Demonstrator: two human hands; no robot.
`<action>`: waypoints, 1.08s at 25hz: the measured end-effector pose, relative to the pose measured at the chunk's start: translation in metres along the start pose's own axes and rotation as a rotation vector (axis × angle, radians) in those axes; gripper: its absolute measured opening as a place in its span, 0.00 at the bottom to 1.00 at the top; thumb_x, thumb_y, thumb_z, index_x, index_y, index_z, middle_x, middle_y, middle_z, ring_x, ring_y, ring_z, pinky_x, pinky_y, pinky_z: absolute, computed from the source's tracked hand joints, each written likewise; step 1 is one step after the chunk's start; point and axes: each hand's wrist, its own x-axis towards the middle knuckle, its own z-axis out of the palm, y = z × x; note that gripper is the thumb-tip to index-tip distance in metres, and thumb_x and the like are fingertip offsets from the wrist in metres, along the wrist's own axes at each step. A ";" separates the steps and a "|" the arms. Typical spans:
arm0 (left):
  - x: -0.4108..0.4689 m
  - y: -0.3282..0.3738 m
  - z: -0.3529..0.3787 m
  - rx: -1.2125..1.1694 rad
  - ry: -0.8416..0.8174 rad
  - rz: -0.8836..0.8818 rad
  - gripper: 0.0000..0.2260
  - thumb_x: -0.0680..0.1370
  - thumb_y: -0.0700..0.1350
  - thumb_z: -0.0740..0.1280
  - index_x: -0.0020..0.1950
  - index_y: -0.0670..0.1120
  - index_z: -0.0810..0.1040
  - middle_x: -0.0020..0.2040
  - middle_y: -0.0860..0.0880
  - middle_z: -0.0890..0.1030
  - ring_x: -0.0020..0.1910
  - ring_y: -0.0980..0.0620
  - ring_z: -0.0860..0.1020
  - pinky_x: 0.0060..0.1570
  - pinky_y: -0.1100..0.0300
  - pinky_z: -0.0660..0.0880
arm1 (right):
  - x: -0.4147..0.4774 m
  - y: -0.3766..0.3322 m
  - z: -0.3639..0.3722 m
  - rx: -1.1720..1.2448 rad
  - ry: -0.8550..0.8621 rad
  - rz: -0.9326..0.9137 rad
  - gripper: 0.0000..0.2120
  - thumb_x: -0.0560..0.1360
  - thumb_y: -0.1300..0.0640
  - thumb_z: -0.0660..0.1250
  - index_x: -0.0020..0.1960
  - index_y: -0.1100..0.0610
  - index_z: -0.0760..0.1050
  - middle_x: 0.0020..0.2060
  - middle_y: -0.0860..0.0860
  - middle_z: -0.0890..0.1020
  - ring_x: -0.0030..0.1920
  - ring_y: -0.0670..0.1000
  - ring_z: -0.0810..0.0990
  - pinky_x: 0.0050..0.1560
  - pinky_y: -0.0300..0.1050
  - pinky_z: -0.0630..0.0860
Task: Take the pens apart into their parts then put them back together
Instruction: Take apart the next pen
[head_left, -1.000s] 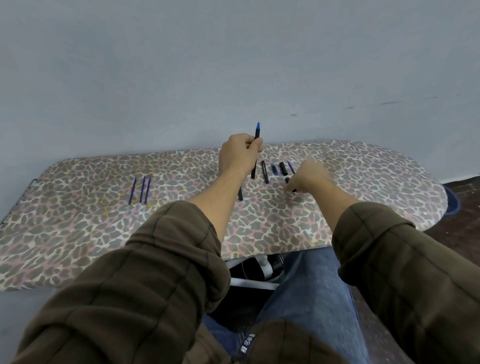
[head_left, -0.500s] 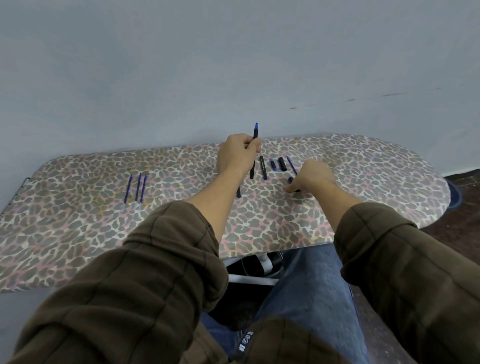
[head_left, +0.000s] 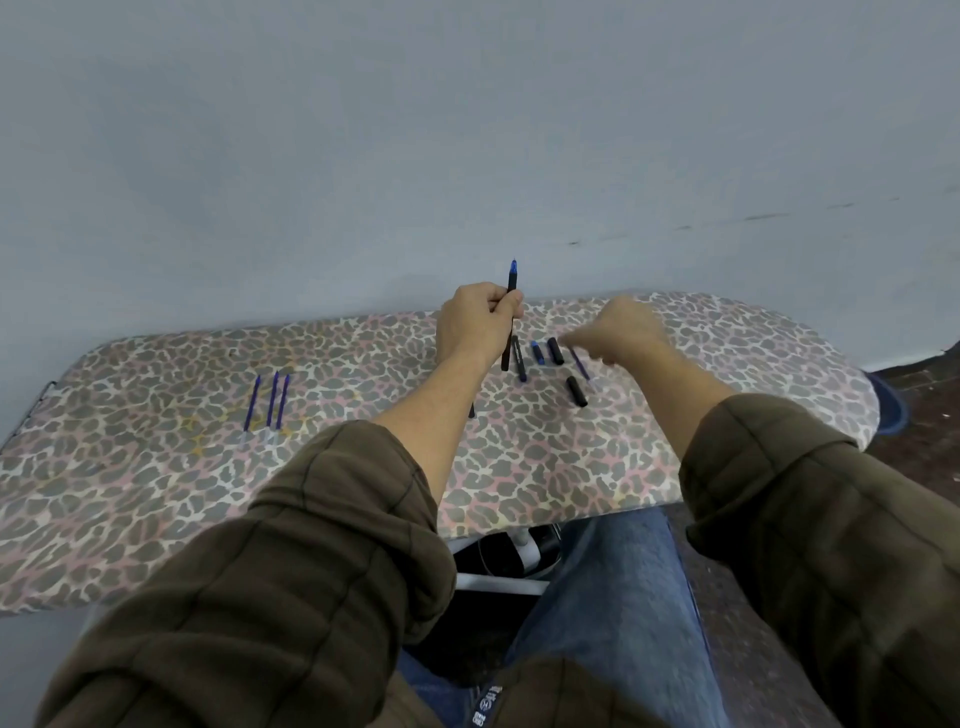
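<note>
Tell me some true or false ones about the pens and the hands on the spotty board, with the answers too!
1. The left hand holds a black pen with its blue tip pointing up. True.
2. Three blue refills lie side by side on the board. True.
3. The board has a plain white cover. False: the cover is leopard-spotted.
4. The right hand rests on the blue refills. False: it is away from them, near a black cap.
</note>
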 end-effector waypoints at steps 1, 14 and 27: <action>0.000 0.004 -0.002 -0.006 0.007 0.010 0.10 0.82 0.53 0.67 0.48 0.51 0.86 0.39 0.62 0.84 0.40 0.68 0.79 0.39 0.66 0.73 | -0.001 -0.012 -0.012 0.115 0.045 -0.047 0.17 0.71 0.47 0.75 0.43 0.62 0.83 0.34 0.53 0.84 0.32 0.52 0.80 0.35 0.43 0.77; 0.003 0.051 -0.050 -0.145 0.093 0.081 0.11 0.77 0.56 0.72 0.42 0.50 0.86 0.38 0.55 0.86 0.41 0.53 0.83 0.44 0.52 0.80 | -0.036 -0.110 -0.057 0.422 0.118 -0.403 0.08 0.73 0.55 0.75 0.41 0.60 0.85 0.31 0.51 0.82 0.32 0.50 0.75 0.30 0.40 0.71; 0.011 0.060 -0.057 -0.228 -0.048 0.142 0.09 0.82 0.51 0.67 0.50 0.53 0.87 0.44 0.59 0.87 0.49 0.56 0.84 0.45 0.68 0.75 | -0.034 -0.111 -0.079 0.555 0.006 -0.532 0.08 0.78 0.59 0.72 0.45 0.66 0.83 0.37 0.54 0.77 0.37 0.50 0.72 0.33 0.39 0.67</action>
